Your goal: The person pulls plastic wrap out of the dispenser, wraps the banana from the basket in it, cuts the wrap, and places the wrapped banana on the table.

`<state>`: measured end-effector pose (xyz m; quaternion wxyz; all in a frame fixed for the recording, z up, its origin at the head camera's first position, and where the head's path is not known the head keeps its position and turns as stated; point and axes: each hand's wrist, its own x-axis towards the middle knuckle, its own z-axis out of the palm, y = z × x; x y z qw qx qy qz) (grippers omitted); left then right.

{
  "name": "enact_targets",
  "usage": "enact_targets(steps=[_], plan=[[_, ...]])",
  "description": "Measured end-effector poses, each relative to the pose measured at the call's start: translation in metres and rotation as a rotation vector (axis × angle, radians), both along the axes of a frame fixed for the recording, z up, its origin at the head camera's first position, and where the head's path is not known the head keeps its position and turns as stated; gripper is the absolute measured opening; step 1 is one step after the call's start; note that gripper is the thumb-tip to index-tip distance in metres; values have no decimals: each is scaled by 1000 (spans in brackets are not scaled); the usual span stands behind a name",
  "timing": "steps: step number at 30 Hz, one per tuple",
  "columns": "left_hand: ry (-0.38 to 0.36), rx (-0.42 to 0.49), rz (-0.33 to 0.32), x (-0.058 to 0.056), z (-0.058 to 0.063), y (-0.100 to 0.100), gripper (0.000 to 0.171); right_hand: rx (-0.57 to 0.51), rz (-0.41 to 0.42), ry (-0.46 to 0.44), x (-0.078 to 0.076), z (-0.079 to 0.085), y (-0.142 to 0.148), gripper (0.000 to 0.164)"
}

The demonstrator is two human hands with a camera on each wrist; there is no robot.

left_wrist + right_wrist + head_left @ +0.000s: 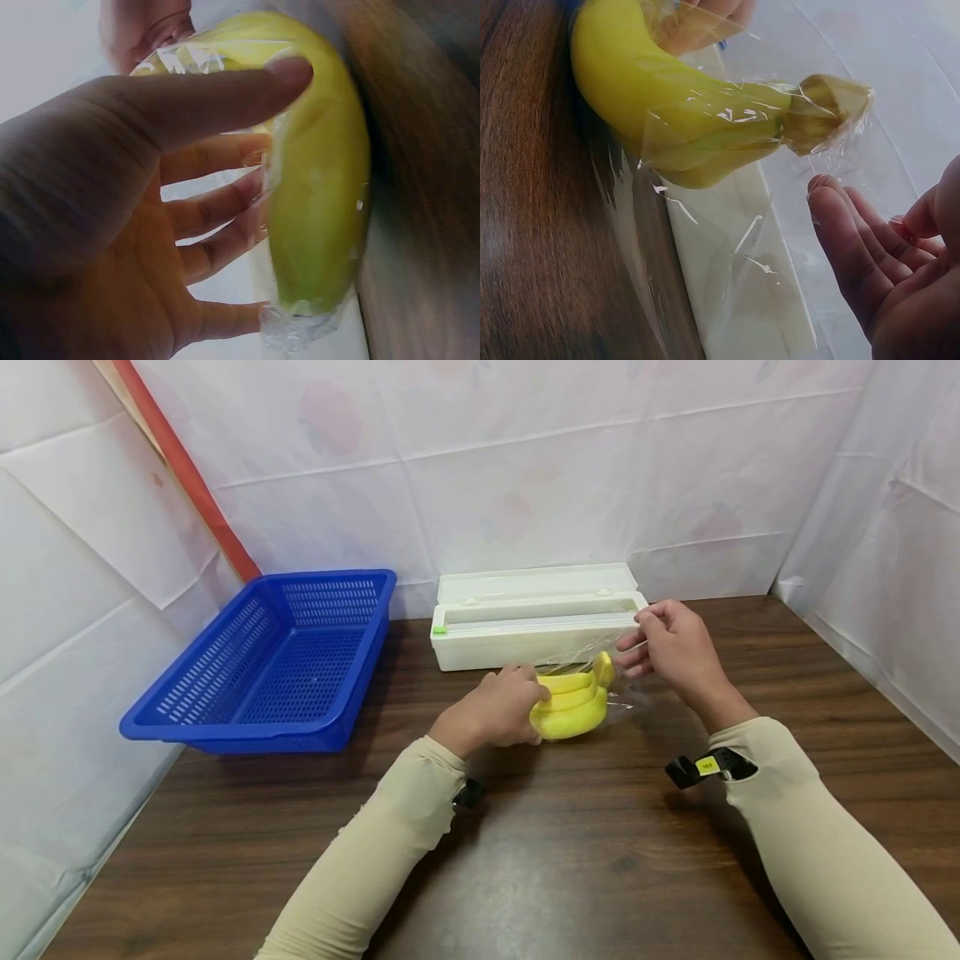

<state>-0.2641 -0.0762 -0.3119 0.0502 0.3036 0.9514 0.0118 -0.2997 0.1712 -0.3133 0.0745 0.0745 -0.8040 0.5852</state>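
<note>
A bunch of yellow bananas (572, 710) is partly wrapped in clear cling film (735, 217), its stem end pointing right and up. My left hand (497, 706) grips the bunch at its left end. In the left wrist view the thumb (225, 94) lies across the near banana, over the film, and the fingers reach round the other side. My right hand (675, 652) is just right of the stem, pinching a loose part of the film between thumb and finger. Film stretches from the stem toward this hand, its lower part hanging loose in the right wrist view.
Behind the bananas stands a white cling film box (517, 647) with its lid raised. A blue plastic basket (333, 731) sits at the left of the dark wooden table (525, 893). White sheeting (525, 468) lines the back and sides.
</note>
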Motion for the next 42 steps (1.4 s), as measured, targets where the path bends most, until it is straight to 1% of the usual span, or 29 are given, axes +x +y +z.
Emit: enact_targets(steps=[4,6,8,10,15,19,23,26,28,30,32,35,38,42], plan=[[55,-9,8,0,-4,1,41,-7,-7,17,0,0,0,27],[83,0,14,0,-5,1,41,-13,-11,28,0,0,0,26],[95,4,20,0,-6,0,43,-10,-16,40,0,0,1,27],[99,5,24,0,-6,-2,45,-2,-21,50,1,0,1,28],[63,8,34,3,-6,-8,56,18,-22,77,2,0,0,30],[50,32,17,4,-8,-13,61,20,-23,94,2,1,-2,28],[66,45,-18,3,-13,-17,66,17,-34,95,2,0,-2,28],[101,47,-23,2,-16,-18,75,23,-51,94,2,-1,-1,29],[121,49,-22,1,-17,-19,77,27,-61,96,3,-1,-1,29],[151,45,-32,1,-18,-20,76,28,-68,99,3,-2,0,30],[176,53,-45,1,-19,-21,70,25,-72,104,3,-2,0,30],[196,76,-52,1,-20,-22,63,16,-72,109,3,-2,1,29],[211,109,-44,1,-22,-22,60,-3,-66,118,3,-1,0,27],[205,138,-34,0,-23,-24,58,-30,-53,122,5,1,0,25]])
